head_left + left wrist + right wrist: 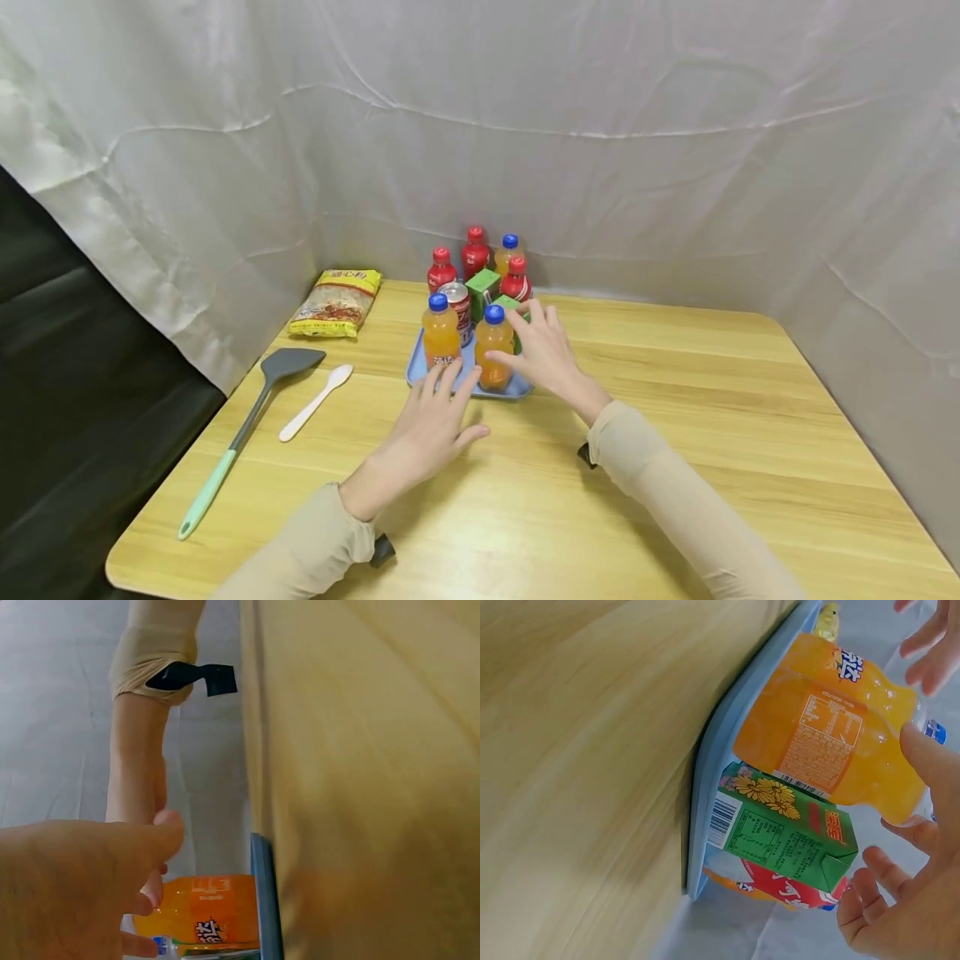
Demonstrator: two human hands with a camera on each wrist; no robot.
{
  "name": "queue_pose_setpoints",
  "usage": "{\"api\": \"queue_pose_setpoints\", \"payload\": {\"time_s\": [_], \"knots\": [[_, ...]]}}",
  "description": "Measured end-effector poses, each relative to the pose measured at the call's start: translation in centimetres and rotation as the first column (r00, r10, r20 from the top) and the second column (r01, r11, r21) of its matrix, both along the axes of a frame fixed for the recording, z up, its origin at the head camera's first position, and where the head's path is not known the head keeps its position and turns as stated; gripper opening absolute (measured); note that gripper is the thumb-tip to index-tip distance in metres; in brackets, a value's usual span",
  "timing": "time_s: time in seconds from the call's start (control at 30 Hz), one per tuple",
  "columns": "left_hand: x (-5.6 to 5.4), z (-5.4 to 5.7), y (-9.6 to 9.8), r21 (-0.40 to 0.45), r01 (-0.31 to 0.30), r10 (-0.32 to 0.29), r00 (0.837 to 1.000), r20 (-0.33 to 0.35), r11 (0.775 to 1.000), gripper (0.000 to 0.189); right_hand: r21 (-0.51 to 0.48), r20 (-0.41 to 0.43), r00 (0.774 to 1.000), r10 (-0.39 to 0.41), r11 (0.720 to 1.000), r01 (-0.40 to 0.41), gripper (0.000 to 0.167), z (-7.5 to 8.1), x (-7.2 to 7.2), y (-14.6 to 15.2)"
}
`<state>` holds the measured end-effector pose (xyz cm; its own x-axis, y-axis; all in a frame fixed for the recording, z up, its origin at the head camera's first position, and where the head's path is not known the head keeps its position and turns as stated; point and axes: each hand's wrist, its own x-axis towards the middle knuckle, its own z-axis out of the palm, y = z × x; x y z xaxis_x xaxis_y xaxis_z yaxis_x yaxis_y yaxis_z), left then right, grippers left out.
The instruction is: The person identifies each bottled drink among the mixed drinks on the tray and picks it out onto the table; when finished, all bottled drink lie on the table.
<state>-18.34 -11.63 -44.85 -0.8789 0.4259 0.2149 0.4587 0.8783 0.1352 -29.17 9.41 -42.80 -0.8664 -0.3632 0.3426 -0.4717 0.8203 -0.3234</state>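
Right front bottle (493, 340): we see orange drink inside clear walls, capped in blue, standing upright near the tray's front right corner.
Left front bottle (441, 335): we find it alike, orange, blue-capped and upright, a little apart from its twin.
Green carton (784, 829): we see yellow flowers and a barcode, upright just behind the right front bottle.
Blue tray (414, 365): we see it flat on the bench (712, 392).
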Motion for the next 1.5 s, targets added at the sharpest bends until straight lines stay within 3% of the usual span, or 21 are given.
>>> {"api": "queue_pose_setpoints", "payload": {"time_s": [0.1,0.23,0.33,0.4,0.53,0.7,0.77,0.93,1.03,1.2,1.3,1.37,1.5], "knots": [[-0.4,-0.2,0.3,0.020,0.004,-0.002,0.998,-0.068,1.000,0.079,-0.011,-0.006,1.000,-0.001,1.000,0.001,0.081,0.0,0.1,0.1],[-0.9,-0.3,0.4,0.044,-0.008,0.011,0.998,-0.068,0.999,0.076,-0.051,0.008,1.000,0.004,0.999,-0.004,0.080,0.2,0.3,0.2],[-1.2,-0.2,0.1,0.095,-0.057,0.054,0.998,0.034,0.994,0.071,-0.086,0.041,0.999,0.019,0.996,-0.015,0.080,0.4,0.4,0.3],[-1.5,0.0,-0.4,0.158,-0.120,0.098,0.986,0.136,0.980,0.063,-0.112,0.071,0.997,0.028,0.994,-0.020,0.081,0.5,0.5,0.5],[-3.1,0.7,-2.3,0.300,-0.260,0.153,0.929,0.336,0.918,0.048,-0.184,0.110,0.993,0.046,0.983,-0.025,0.080,0.9,0.8,0.9],[-6.9,1.4,-5.4,0.383,-0.365,0.141,0.854,0.501,0.848,0.041,-0.273,0.075,0.995,0.061,0.961,-0.038,0.079,2.5,1.5,1.5],[-8.5,1.5,-6.4,0.415,-0.404,0.121,0.819,0.560,0.815,0.044,-0.317,0.063,0.995,0.076,0.947,-0.052,0.078,3.2,2.0,1.8],[-11.1,1.3,-7.6,0.480,-0.528,0.049,0.707,0.706,0.700,0.052,-0.424,0.047,0.988,0.150,0.898,-0.116,0.070,4.7,2.8,2.7],[-12.1,1.0,-7.8,0.487,-0.564,0.022,0.669,0.743,0.667,0.052,-0.465,0.040,0.984,0.174,0.875,-0.136,0.066,5.7,3.2,3.6],[-13.2,0.2,-8.1,0.476,-0.603,0.023,0.634,0.773,0.640,0.049,-0.515,0.115,0.975,0.188,0.851,-0.104,0.067,7.4,3.9,5.4],[-13.5,-0.3,-8.3,0.476,-0.621,0.027,0.625,0.780,0.623,0.048,-0.542,0.188,0.963,0.192,0.838,-0.061,0.069,8.4,4.0,6.8],[-13.6,-0.5,-8.4,0.478,-0.620,0.032,0.630,0.776,0.622,0.047,-0.543,0.216,0.960,0.180,0.839,-0.035,0.069,8.9,3.8,7.8],[-13.5,-0.8,-8.4,0.467,-0.608,0.058,0.645,0.762,0.642,0.048,-0.513,0.220,0.967,0.130,0.859,0.001,0.068,9.1,2.8,9.8]]}}
